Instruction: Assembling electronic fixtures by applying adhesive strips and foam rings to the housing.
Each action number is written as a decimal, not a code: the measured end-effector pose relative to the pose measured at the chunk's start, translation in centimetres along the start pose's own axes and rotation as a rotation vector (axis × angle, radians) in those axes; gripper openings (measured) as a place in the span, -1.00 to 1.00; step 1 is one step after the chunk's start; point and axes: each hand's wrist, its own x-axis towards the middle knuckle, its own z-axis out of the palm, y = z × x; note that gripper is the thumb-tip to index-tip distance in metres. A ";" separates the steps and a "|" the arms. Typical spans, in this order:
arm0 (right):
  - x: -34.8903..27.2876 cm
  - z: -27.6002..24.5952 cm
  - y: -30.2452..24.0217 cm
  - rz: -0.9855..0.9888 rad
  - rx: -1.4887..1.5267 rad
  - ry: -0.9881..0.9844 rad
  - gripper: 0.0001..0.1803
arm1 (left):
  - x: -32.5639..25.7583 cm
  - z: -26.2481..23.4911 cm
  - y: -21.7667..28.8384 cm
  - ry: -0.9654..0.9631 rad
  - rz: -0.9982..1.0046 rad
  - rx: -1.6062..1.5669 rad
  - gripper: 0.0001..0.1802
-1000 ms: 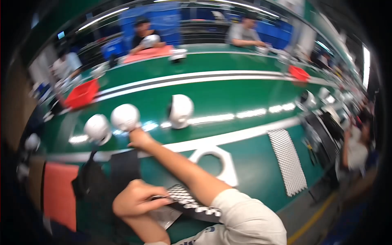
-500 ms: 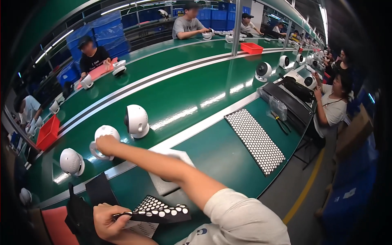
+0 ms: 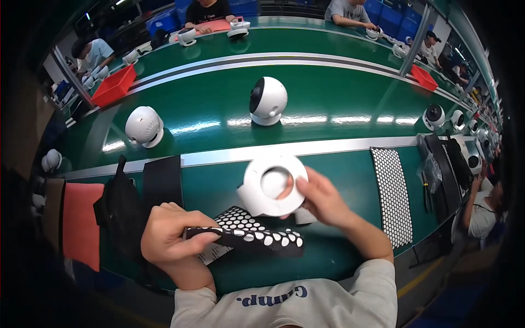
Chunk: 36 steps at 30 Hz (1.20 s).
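My right hand (image 3: 328, 199) grips a white dome-shaped camera (image 3: 252, 186) by its ring-shaped base. The round base is turned up toward me, with a circular recess in its middle. Lower and to the left, my left hand (image 3: 176, 236) pinches a folded black sheet (image 3: 273, 249) covered in white round stickers. The sheet's free end reaches right, just below the camera. Part of a white foam block (image 3: 304, 217) shows behind my right fingers, mostly hidden. A second dotted sheet (image 3: 392, 199) lies flat on the green bench to the right.
Two white cameras, one at left (image 3: 145, 127) and one in the middle (image 3: 269, 101), stand on the green conveyor (image 3: 202, 123). A black bag (image 3: 123, 202) and a pink mat (image 3: 82, 224) lie left; pliers (image 3: 426, 194) lie right. Co-workers sit across the line and at right.
My right hand has lifted the camera off the conveyor, brought it close and turned its base up. My left hand keeps the dotted sheet. The view has swung left.
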 end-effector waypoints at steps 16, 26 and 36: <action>-0.4 4.2 -6.8 -0.523 -1.361 0.330 -0.77 | 2.8 3.2 -0.5 -0.061 -0.103 0.183 -0.84; 0.8 8.1 -3.9 -0.684 -1.334 0.091 -0.69 | 2.7 2.3 -1.1 -0.124 -0.210 0.148 -0.81; 2.6 8.9 -2.6 -0.807 -1.275 -0.203 -0.74 | 0.9 -0.3 -1.9 -0.226 -0.204 0.092 -0.81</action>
